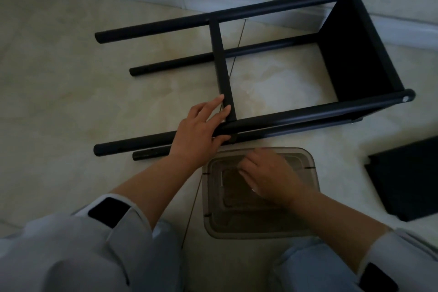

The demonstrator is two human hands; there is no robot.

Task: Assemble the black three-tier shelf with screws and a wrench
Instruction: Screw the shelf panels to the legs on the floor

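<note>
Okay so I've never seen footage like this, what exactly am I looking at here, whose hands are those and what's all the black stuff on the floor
This is a single picture from a camera worn on a person's head, looking down at their own two bare hands. No robot is involved.

On the pale tiled floor lies a half-built black shelf frame, tipped on its side: long round poles, one panel fixed at the far end and a narrow crossbar between the poles. The left hand rests on the near pole where the crossbar meets it, steadying it.

The right hand reaches into a clear plastic tray in front of the knees. The picture is too dim to tell whether its fingers hold anything.

A loose black shelf panel waits on the floor at the right.
</note>
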